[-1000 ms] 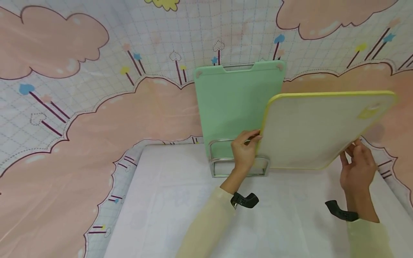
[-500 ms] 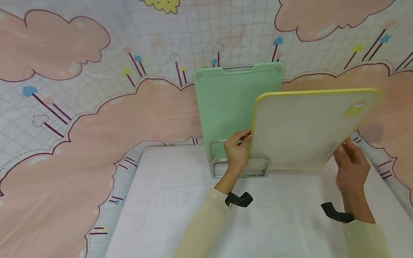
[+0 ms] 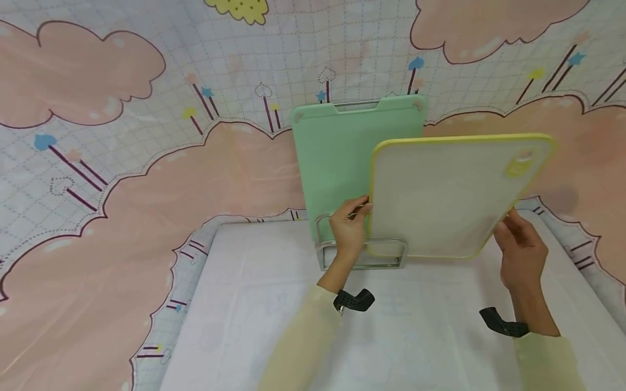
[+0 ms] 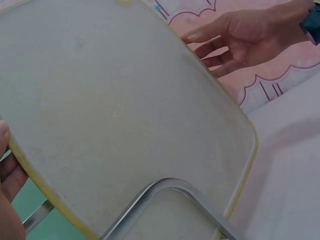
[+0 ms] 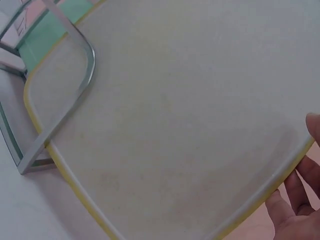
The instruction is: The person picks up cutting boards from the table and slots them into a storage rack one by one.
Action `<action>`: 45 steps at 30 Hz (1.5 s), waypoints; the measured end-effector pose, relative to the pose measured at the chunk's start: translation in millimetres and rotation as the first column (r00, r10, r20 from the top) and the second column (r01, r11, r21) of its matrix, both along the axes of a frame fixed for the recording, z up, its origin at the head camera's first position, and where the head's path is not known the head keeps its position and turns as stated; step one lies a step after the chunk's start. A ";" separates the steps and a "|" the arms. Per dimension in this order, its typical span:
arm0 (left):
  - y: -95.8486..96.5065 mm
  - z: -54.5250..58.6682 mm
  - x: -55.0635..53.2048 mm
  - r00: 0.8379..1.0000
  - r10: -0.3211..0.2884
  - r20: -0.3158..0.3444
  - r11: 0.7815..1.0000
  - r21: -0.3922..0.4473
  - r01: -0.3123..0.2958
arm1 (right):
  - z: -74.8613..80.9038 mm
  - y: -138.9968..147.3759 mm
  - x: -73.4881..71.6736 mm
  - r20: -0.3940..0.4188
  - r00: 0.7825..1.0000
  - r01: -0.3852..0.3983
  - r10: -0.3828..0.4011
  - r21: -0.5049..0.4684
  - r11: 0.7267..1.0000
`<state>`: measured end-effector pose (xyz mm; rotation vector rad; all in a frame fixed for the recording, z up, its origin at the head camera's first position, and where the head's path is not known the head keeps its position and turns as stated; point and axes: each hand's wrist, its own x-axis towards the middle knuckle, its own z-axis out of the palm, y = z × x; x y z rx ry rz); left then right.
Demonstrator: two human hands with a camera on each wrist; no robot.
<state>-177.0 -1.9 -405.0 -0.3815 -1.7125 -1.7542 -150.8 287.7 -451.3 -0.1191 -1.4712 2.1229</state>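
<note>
A whitish cutting board (image 3: 440, 195) with a yellow rim is held upright between both hands. My left hand (image 3: 348, 231) pinches its left edge, while my right hand (image 3: 522, 250) grips the slanting right edge, thumb on the near face. The board's lower left part sits behind the front bar of a metal rack (image 3: 362, 266), and the rack's curved front loop (image 4: 170, 182) crosses its face in the left wrist view. Behind it, a green cutting board (image 3: 332, 146) stands upright in the rack, its right side partly hidden.
Under the rack spreads a table with a white cover (image 3: 254, 282). A printed cloth (image 3: 220, 174) with pink clouds hangs behind and around it. Black bands (image 3: 354, 300) sit on both wrists.
The yellow-rimmed cutting board and both hands have moved left. More of the board now stands behind the rack's front bar and overlaps the green board. The rack and green board have stayed put.
</note>
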 end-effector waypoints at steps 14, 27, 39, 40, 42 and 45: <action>-8.4 -4.1 -0.6 0.982 0.147 -0.121 0.982 -0.102 -0.159 | -4.9 -7.2 2.1 0.044 0.999 -0.013 0.005 0.178 0.984; -26.5 -16.8 -10.3 0.987 0.143 -0.075 0.987 -0.062 -0.147 | -1.7 -19.7 -0.2 0.044 0.998 -0.047 0.038 0.236 0.971; -40.9 8.6 6.2 0.991 0.101 -0.091 0.990 -0.085 -0.109 | -0.7 -31.7 -0.5 0.044 0.997 -0.071 0.062 0.229 0.971; -42.1 8.4 5.8 0.990 0.100 -0.094 0.990 -0.086 -0.108 | -0.7 -32.8 -0.7 0.041 0.997 -0.075 0.067 0.222 0.972; -44.4 8.5 5.8 0.990 0.100 -0.103 0.991 -0.080 -0.108 | -0.7 -34.6 -0.8 0.047 0.997 -0.075 0.066 0.225 0.971; -47.4 8.7 5.3 0.988 0.095 -0.119 0.991 -0.085 -0.105 | -1.0 -37.5 -0.9 0.028 0.997 -0.076 0.072 0.212 0.974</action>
